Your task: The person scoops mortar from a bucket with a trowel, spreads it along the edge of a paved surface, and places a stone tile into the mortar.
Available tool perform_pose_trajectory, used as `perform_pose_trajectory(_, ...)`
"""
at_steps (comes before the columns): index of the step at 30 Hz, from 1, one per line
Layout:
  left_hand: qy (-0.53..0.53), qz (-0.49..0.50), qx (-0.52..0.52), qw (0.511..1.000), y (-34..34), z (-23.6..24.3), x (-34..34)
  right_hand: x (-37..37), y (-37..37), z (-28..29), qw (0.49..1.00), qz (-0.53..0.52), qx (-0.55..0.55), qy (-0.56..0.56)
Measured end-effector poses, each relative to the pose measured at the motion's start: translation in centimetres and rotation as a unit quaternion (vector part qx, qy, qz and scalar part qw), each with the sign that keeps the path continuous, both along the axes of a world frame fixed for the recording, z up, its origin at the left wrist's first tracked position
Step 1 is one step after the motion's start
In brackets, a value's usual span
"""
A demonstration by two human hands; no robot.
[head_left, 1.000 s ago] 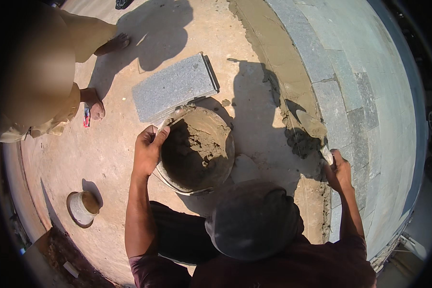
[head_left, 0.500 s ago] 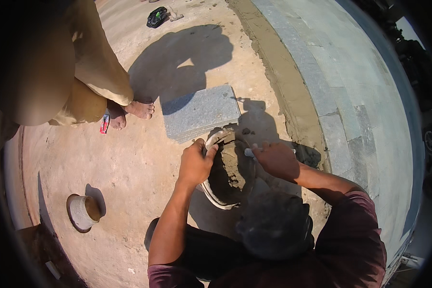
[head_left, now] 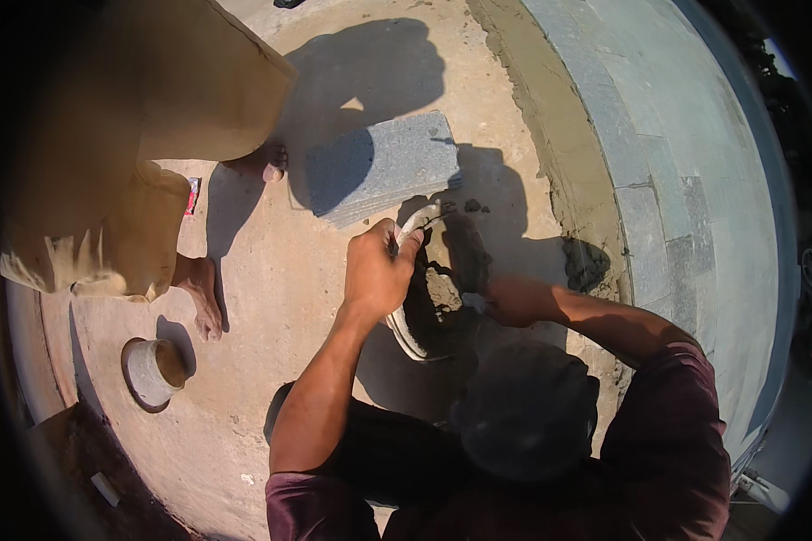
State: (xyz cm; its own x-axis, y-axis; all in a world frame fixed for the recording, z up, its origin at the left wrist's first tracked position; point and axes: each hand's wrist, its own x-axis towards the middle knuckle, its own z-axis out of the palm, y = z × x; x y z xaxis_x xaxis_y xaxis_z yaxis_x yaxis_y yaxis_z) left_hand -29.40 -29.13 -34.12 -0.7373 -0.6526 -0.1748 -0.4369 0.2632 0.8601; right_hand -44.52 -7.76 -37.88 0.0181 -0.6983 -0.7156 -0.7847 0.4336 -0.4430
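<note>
In front of me is a white-rimmed bucket, tilted, with wet grey mortar inside. My left hand is closed on its far left rim, thumb over the edge. At the bucket's right side my right hand grips a pale-handled tool; its working end cannot be made out. Just beyond the bucket, a stack of grey stone tiles lies flat on the concrete, partly in shadow.
Another person in tan trousers stands barefoot at the left. Below them a short pale pipe stub rises from the floor. To the right, a mortar strip runs beside laid grey paving. A small red packet lies near the trousers.
The other person has stepped nearer, one foot now closer to the pipe stub. The view has shifted, so the tiles and bucket appear higher. Both my hands keep their grips; the right has moved slightly.
</note>
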Motion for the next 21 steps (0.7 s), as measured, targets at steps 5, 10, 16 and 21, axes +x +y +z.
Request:
perform_pose_trajectory(5, -0.051, 0.003, -0.025, 0.998, -0.8, 0.3, 0.1, 0.8, 1.8, -1.7, 0.987, -0.063, -0.074, -0.125)
perform_pose_trajectory(10, -0.068, 0.047, -0.027, 0.996, -1.1, -0.5, 1.4, 1.9, 1.1, -0.6, 0.967, -0.099, -0.051, -0.229)
perform_pose_trajectory(16, -0.063, 0.061, -0.029, 0.996, -1.3, -1.4, 1.0, 1.4, 2.5, -0.1, 0.948, -0.155, -0.063, -0.270)
perform_pose_trajectory(21, -0.044, 0.064, 0.057, 0.995, -1.2, -1.8, 0.9, 0.2, 3.7, -0.4, 0.943, -0.134, -0.123, -0.278)
